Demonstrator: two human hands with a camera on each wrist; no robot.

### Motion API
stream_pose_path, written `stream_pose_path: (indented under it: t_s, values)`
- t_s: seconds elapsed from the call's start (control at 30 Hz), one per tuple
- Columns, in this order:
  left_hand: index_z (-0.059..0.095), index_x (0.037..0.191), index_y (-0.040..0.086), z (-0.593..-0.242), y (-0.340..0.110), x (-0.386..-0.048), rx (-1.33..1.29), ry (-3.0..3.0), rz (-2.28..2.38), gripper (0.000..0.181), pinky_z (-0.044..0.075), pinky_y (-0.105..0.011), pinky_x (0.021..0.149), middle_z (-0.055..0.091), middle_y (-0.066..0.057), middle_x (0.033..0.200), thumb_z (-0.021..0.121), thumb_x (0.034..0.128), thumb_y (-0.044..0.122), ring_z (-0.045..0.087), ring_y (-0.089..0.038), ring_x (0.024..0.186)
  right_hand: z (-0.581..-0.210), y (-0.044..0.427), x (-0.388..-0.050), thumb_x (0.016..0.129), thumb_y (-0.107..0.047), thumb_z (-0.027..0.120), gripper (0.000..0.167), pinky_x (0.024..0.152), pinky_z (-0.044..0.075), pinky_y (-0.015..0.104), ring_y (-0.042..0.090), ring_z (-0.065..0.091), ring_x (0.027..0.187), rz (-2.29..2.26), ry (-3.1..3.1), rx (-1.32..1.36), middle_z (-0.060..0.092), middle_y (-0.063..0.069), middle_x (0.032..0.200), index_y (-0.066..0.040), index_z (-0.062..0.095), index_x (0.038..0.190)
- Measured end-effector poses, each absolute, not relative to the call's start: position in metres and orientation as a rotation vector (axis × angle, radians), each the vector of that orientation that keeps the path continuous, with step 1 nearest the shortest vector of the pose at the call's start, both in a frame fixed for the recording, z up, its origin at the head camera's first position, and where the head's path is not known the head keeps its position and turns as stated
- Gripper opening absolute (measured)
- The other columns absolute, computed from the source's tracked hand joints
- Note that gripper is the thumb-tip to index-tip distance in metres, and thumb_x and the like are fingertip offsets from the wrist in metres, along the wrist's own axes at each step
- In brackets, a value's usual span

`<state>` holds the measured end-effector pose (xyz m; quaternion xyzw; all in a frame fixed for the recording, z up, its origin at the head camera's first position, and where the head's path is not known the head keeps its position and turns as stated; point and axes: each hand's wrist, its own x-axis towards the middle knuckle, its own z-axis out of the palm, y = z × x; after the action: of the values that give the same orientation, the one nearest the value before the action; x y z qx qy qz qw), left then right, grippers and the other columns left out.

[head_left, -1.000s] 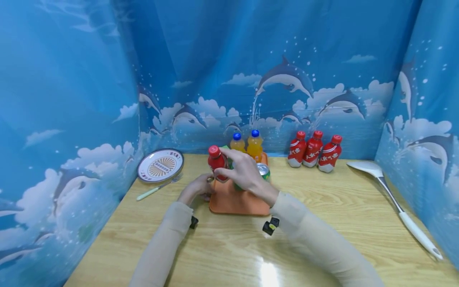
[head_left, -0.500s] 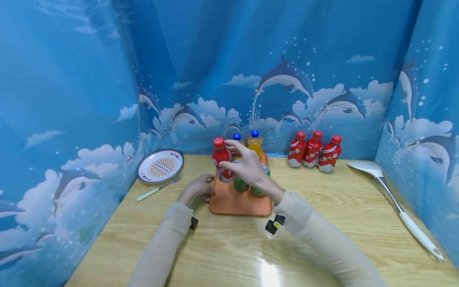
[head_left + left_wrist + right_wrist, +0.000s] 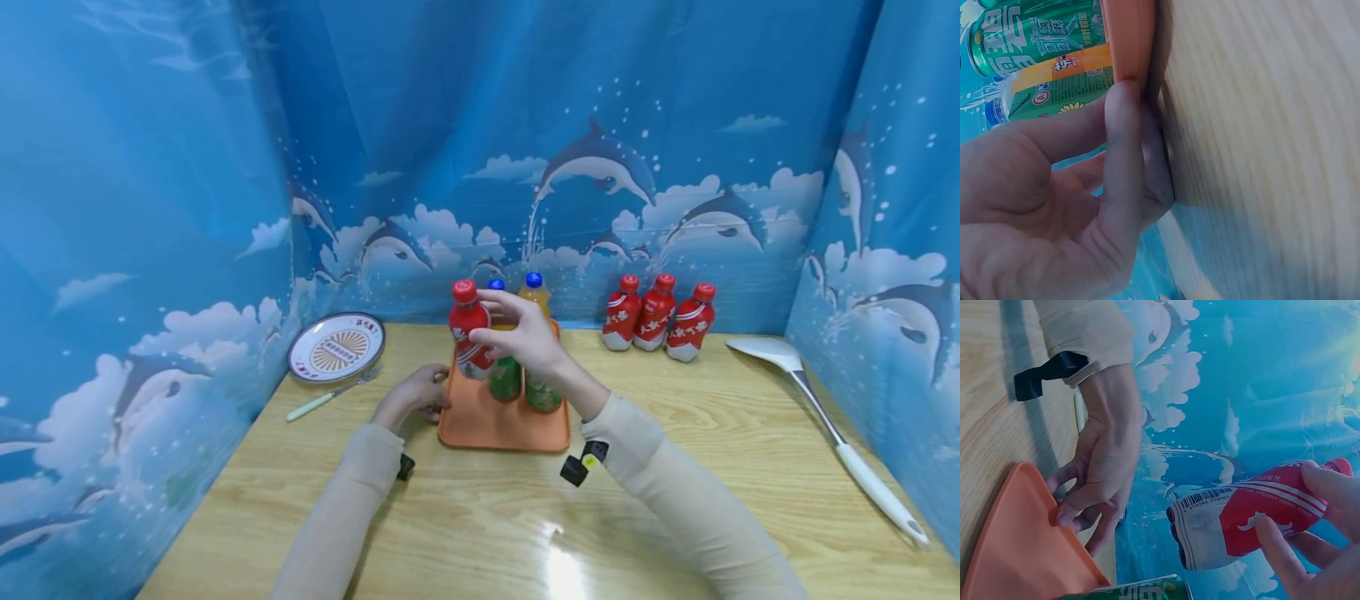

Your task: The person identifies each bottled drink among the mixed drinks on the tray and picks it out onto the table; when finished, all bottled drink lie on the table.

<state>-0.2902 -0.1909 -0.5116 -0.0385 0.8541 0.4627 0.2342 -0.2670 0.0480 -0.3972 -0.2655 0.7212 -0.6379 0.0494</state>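
My right hand holds a red plastic drink bottle with a red cap between thumb and fingers. In the right wrist view the bottle hangs apart from the orange tray. My left hand pinches the left rim of the tray, the thumb on the rim and other fingers at its underside. On the tray stand two green cans, partly behind the right hand and red bottle. Behind them are bottles of orange drink with blue caps, partly hidden.
Several red things stand at the back right: three red bottles in a row. A white-handled spatula lies along the right side. At the left, a patterned plate leans near a green-handled fork. Dolphin-print curtains enclose the table.
My right hand has raised the red bottle slightly and moved it right and away from me, and the green cans show more. The left hand stays at the tray rim.
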Motion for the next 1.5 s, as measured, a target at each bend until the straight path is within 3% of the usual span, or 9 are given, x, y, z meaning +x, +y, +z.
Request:
stream_pose_path:
  t_s: [0.27, 0.53, 0.87, 1.23, 1.5]
  values:
    - [0.035, 0.163, 0.007, -0.51, -0.19, -0.29, -0.121, 2.343, 1.265, 0.077, 0.058, -0.022, 0.051, 0.056, -0.028, 0.14, 0.063, 0.0927, -0.006, 0.059, -0.014, 0.06, -0.393, 0.056, -0.27, 0.099, -0.013, 0.073, 0.059, 0.085, 0.069, 0.047, 0.036, 0.062, 0.135, -1.961, 2.064, -0.731, 0.061, 0.015, 0.15, -0.019, 0.054, 0.154]
    - [0.035, 0.163, 0.006, -0.512, -0.191, -0.29, -0.109, 2.349, 1.276, 0.077, 0.058, -0.021, 0.052, 0.063, -0.018, 0.111, 0.063, 0.0923, -0.006, 0.059, -0.014, 0.064, -0.394, 0.065, -0.281, 0.101, -0.009, 0.067, 0.058, 0.089, 0.068, 0.045, 0.035, 0.059, 0.139, -1.929, 1.9, -0.707, 0.059, 0.016, 0.153, -0.017, 0.051, 0.156]
    - [0.037, 0.161, 0.004, -0.514, -0.189, -0.287, -0.094, 2.359, 1.313, 0.077, 0.056, -0.019, 0.048, 0.063, -0.019, 0.109, 0.058, 0.0889, -0.011, 0.056, -0.011, 0.055, -0.393, 0.08, -0.284, 0.104, -0.004, 0.058, 0.061, 0.092, 0.067, 0.04, 0.032, 0.058, 0.138, -1.903, 1.857, -0.766, 0.05, 0.021, 0.159, -0.013, 0.04, 0.162]
    - [0.036, 0.161, 0.003, -0.515, -0.19, -0.288, -0.083, 2.361, 1.323, 0.077, 0.056, -0.019, 0.048, 0.06, -0.013, 0.096, 0.057, 0.0884, -0.011, 0.056, -0.012, 0.055, -0.389, 0.109, -0.29, 0.104, -0.004, 0.059, 0.054, 0.081, 0.066, 0.027, 0.017, 0.065, 0.12, -2.076, 1.837, -0.715, 0.061, 0.001, 0.146, -0.02, 0.05, 0.154]
    - [0.036, 0.162, 0.004, -0.516, -0.191, -0.29, -0.105, 2.359, 1.319, 0.078, 0.056, -0.019, 0.048, 0.059, -0.013, 0.095, 0.06, 0.0887, -0.01, 0.056, -0.012, 0.056, -0.389, 0.145, -0.302, 0.103, -0.006, 0.063, 0.06, 0.073, 0.065, 0.023, 0.011, 0.064, 0.103, -2.219, 1.899, -0.586, 0.035, 0.015, 0.17, -0.018, 0.045, 0.159]
